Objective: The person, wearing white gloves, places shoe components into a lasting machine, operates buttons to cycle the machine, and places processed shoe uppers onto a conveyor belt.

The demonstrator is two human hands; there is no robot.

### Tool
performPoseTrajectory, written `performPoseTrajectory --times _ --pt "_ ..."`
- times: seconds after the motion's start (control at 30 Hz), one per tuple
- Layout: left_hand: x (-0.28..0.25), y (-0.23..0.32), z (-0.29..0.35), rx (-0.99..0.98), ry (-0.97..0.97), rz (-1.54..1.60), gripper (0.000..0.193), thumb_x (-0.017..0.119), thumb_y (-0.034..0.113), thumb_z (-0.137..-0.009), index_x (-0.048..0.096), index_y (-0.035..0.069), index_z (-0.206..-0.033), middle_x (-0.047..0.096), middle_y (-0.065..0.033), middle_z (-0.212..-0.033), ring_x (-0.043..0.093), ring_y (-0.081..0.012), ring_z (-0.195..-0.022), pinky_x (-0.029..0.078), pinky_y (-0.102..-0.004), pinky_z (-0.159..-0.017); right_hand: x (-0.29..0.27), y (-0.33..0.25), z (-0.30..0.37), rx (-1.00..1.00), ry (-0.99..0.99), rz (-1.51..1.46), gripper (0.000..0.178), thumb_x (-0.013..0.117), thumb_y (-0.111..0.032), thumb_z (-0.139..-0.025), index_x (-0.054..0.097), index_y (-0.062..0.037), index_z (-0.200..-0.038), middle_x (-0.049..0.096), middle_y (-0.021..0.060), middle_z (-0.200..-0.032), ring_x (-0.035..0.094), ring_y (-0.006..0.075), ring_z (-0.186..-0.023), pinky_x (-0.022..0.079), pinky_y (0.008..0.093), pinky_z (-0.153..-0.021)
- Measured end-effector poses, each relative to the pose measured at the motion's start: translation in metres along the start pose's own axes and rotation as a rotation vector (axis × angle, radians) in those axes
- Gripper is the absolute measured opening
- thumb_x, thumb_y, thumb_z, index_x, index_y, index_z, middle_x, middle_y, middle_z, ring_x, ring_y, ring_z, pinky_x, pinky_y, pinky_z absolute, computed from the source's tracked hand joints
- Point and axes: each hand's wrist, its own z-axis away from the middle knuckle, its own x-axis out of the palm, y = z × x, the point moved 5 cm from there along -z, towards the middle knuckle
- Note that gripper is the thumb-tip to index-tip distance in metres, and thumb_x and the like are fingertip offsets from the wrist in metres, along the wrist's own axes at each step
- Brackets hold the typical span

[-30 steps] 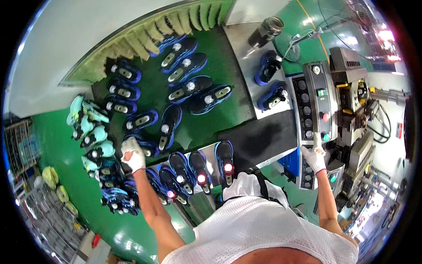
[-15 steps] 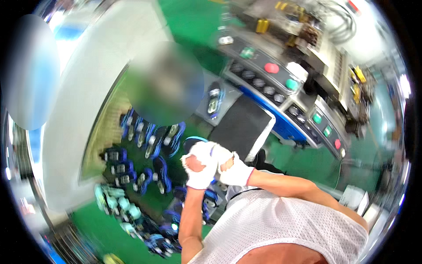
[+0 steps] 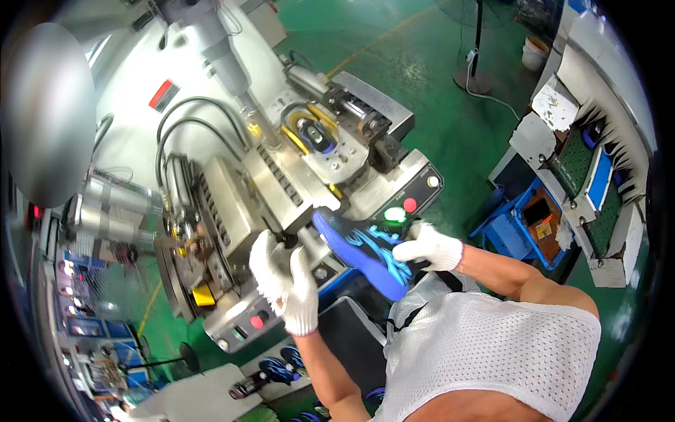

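My right hand [image 3: 430,247], in a white knit glove, grips a sneaker [image 3: 355,257] with a dark upper, light blue lines and a blue sole. The sneaker is tilted, its sole turned partly toward me, and the fingers close on the upper near the ankle opening. To its left, my left hand [image 3: 285,281], also gloved, is empty with thumb and fingers apart, close to the front of a metal press machine [image 3: 281,176]. Another shoe [image 3: 315,133] sits in the machine's far station, between yellow-edged clamps.
Control panels with a red button [image 3: 410,205] and a lit green button [image 3: 395,214] line the machine's front. More sneakers [image 3: 278,369] lie on a rack below. At right are a blue crate [image 3: 520,225], a conveyor [image 3: 598,211] and a fan stand [image 3: 479,70].
My view has swung from the shoe rack to the machine. My hands, close together before, are now apart: the right holds the sneaker up, the left is spread and empty.
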Motion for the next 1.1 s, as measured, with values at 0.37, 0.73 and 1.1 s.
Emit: performPoseTrajectory --times 0.37,0.73,1.1 --pt "0.307 -0.187 -0.202 -0.579 -0.298 -0.182 0.088 0.075 0.043 -0.086 0.041 -0.009 -0.148 0.054 -0.0324 -0.144 0.058 -0.0438 -0.130 0.046 -0.0461 -0.109 -0.113 -0.025 0.032 -0.153 0.485 -0.269 0.059 0.072 -0.017 -0.089 0.057 0.0074 -0.140 0.070 0.0096 -0.128 0.067 0.0178 -0.113 0.054 0.0358 -0.098" --pt "0.236 -0.180 -0.233 -0.556 -0.293 0.068 0.053 0.082 0.029 -0.084 0.069 -0.015 -0.112 0.075 -0.0146 -0.095 0.071 -0.0213 -0.086 0.057 -0.0377 -0.079 -0.112 -0.078 -0.031 -0.234 0.617 0.505 0.054 0.076 -0.026 -0.089 0.062 0.0002 -0.135 0.069 0.0036 -0.112 0.063 0.0160 -0.099 0.052 0.0347 -0.088" --pt "-0.007 -0.074 0.086 -0.964 -0.270 0.158 0.067 0.079 0.005 -0.075 0.054 0.001 -0.138 0.060 -0.0107 -0.131 0.057 -0.0230 -0.120 0.044 -0.0376 -0.108 -0.092 -0.090 -0.469 -0.133 0.425 1.654 0.043 0.059 -0.033 -0.090 0.075 0.0000 -0.112 0.071 0.0269 -0.121 0.071 0.0392 -0.113 0.056 0.0458 -0.096"
